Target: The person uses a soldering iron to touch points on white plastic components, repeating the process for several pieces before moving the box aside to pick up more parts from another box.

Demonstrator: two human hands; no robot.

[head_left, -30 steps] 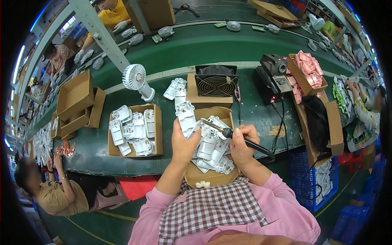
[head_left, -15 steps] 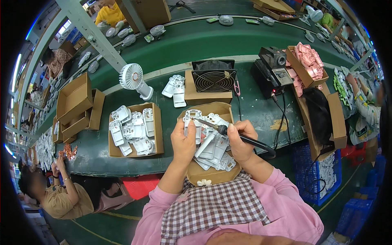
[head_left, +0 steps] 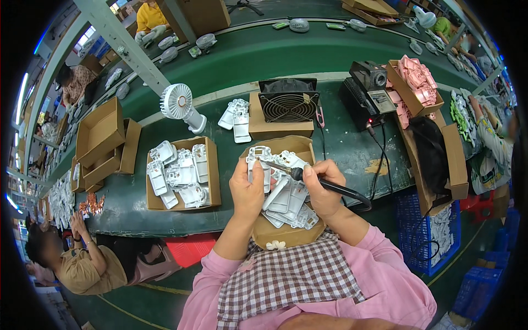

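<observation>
My left hand [head_left: 247,187] grips a white plastic housing [head_left: 258,153] by its edges, thumb on its face. In my right hand [head_left: 325,190] is a soldering iron [head_left: 296,174], held like a pen, its tip at the upper part of that housing. Whether the tip touches, I cannot tell. Below both hands, an open cardboard box [head_left: 258,234] full of similar white housings [head_left: 291,204] rests close to my checked apron. The iron's black cable [head_left: 352,193] runs off to the right behind my hand.
A second box [head_left: 213,190] of white housings stands left, with a small white fan [head_left: 177,101] behind it. Ahead is a black framed fan [head_left: 289,104] on a carton. The black soldering station [head_left: 358,104] and pink parts [head_left: 417,82] lie right. A co-worker [head_left: 82,258] sits at left.
The iron's tip has shifted slightly left over the housing, with my hands almost in place. Small fans on the far belt have moved left. The co-worker's hands at left have shifted slightly.
</observation>
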